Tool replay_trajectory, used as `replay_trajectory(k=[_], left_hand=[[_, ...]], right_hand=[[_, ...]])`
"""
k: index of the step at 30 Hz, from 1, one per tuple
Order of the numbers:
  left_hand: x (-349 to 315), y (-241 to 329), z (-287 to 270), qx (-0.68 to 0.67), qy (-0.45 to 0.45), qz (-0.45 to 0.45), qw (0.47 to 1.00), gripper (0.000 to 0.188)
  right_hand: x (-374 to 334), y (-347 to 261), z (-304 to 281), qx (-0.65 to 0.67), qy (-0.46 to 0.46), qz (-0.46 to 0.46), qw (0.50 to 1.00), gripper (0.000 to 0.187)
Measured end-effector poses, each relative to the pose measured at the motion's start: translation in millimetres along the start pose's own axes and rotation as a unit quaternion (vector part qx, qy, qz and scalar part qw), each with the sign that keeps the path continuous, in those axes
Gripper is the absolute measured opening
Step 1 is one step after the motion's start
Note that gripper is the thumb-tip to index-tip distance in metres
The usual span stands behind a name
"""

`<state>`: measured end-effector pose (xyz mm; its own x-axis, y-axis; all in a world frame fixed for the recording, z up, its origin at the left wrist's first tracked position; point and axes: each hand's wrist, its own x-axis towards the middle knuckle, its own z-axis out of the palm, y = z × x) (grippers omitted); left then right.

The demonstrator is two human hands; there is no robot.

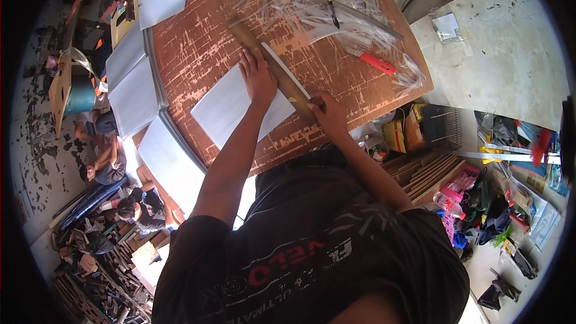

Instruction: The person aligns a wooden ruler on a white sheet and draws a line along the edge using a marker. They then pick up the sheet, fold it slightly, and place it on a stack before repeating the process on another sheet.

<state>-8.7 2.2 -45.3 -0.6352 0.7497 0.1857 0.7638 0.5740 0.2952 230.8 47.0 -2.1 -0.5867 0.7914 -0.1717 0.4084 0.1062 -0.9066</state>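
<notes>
A white sheet stack (219, 108) lies at a slant on the brown, heavily scored work table (186, 42). Across its right edge runs a flat, brownish straightedge (287, 87). My left hand (259, 79) rests flat with fingers stretched over the sheets and the straightedge. Just right of the straightedge lies a narrow white strip (285, 69). My right hand (330, 117) is at the straightedge's near end, beside the strip's lower end, with fingers curled together; what they hold is hidden. Farther right lies a red cutter knife (377, 63), out of both hands.
Tangled clear offcuts (312, 15), a long grey strip (360, 15) and a black-and-yellow pen-like tool (332, 12) cover the far right. White sheet stacks (133, 96) line the left edge. People (144, 207) sit beyond at lower left. A pale board (498, 48) stands right.
</notes>
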Motion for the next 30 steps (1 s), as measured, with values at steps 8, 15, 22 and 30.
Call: replay_trajectory(k=[8,15,22,30], left_hand=[[-0.8,0.5,-0.4,0.007,-0.011,0.000,1.000,0.063],[0.3,-0.9,1.3,-0.001,-0.005,0.002,1.000,0.065],[-0.3,-2.1,2.6,-0.002,0.005,0.012,1.000,0.066],[-0.9,-1.3,2.8,0.000,0.007,0.008,1.000,0.064]], right_hand=[[0.0,-3.6,-3.2,-0.011,-0.015,0.020,1.000,0.031],[0.5,-1.7,-3.2,-0.017,-0.015,0.023,0.999,0.032],[0.5,-3.0,-3.8,-0.018,-0.019,0.029,0.999,0.031],[1.8,1.4,-2.1,-0.007,-0.015,0.001,1.000,0.031]])
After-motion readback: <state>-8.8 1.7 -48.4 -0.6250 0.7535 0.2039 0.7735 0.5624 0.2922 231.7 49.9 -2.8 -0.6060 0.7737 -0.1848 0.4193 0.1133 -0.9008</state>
